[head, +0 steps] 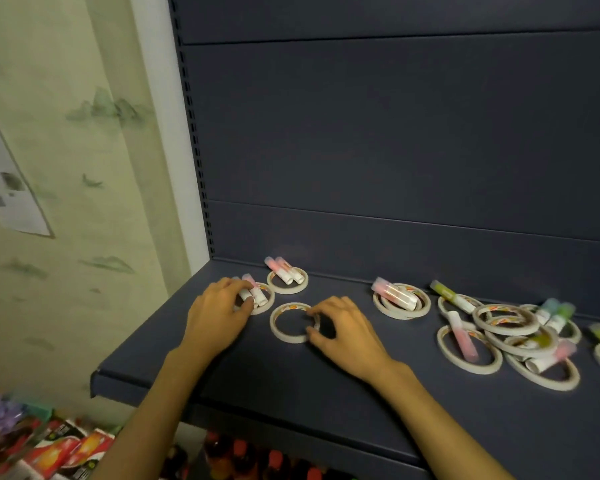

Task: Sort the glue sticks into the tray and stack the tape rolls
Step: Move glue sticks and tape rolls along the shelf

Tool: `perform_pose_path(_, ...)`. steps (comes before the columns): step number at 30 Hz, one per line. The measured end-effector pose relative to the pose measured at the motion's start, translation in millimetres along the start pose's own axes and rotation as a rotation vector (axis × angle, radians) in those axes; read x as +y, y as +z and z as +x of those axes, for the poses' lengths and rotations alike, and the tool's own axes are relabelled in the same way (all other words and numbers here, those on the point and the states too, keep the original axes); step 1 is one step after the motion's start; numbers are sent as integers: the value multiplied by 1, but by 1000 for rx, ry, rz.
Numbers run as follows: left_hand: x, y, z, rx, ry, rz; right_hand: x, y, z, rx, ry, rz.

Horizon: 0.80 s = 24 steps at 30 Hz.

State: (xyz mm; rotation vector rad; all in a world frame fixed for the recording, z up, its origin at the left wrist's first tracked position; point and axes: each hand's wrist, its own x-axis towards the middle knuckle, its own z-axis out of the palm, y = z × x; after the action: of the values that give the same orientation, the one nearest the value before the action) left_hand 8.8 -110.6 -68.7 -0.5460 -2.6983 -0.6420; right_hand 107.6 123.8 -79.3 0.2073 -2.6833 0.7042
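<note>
Head view: right hand (343, 332) pinches the rim of a single tape roll (291, 322) lying flat on the dark shelf (291, 393). Left hand (219, 311) curls its fingers on glue sticks (253, 294) that rest over another roll (262, 303). Rolls look light and stiff, and I think the rim is the best place to grip; sticks may roll easily. No tray is visible. Shelf front edge is near, and more rolls (506, 323) crowd the right.

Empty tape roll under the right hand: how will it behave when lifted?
The tape roll is a thin open ring, so probably light and fairly rigid. It lies flat now; on edge it would likely roll. The right hand pinching its rim suggests an easy grip.
</note>
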Motion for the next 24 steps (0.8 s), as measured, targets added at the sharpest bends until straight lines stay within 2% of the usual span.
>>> perform_pose_path(4, -20, 5, 26, 5, -62, -18, -6, 18, 5, -48, -30, 12)
perform_pose_path(11, -40, 25, 50, 34, -193, -90, 0, 21, 0, -31, -78, 5)
perform_pose_path(19, -49, 34, 55, -8, -244, -250, 8, 19, 1, 67, 39, -43)
perform_pose_path(24, -38, 29, 53, 20, -269, -510, 4, 17, -2, 97, 86, -71)
